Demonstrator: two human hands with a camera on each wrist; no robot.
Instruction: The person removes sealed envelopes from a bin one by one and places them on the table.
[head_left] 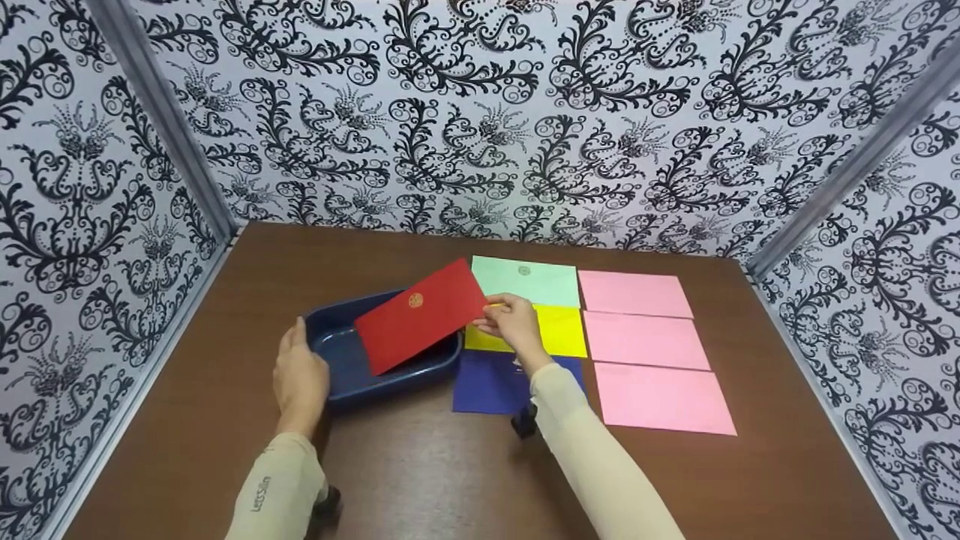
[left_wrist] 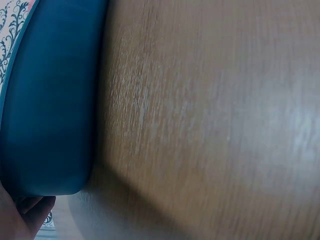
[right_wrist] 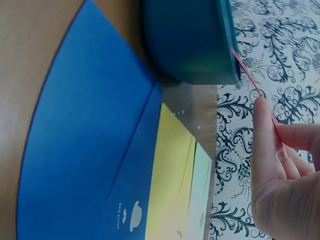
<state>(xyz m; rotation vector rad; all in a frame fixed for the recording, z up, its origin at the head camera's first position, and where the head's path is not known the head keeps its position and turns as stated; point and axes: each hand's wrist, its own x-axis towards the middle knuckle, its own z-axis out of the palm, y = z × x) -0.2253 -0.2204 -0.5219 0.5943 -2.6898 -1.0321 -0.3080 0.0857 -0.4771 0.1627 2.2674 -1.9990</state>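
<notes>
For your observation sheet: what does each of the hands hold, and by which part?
The right hand pinches the red paper envelope by its right short edge, above the dark blue plastic tray. The left hand rests against the tray's left end.

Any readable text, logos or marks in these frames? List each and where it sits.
"Let'Slim", roughly, on the left sleeve; small, reading uncertain.
Gold round emblem on the red envelope; no legible characters.
White logo with a tiny line of text on the blue envelope; too small to read.
Faint round mark on the green envelope; unreadable.
Pink envelopes and yellow envelope: no text visible.
</notes>
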